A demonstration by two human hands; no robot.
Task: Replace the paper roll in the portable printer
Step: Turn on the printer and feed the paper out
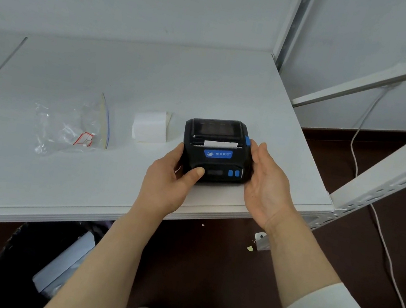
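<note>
Printer (pixel 217 151) sits near the shelf's (pixel 55 182) right near corner, lid shut, paper (pixel 220 144) showing at its slot, between both hands. Left hand (pixel 168 180) grips its left side, thumb on the front. Right hand (pixel 265 184) lies open against its right side, fingers together. Paper roll (pixel 149 126) stands just left of the printer.

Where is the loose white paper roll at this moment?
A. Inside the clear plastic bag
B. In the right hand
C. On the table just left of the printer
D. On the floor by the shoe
C: the paper roll lies on the table just left of the printer, apart from the plastic bag, while the left hand and right hand flank the printer.
</note>
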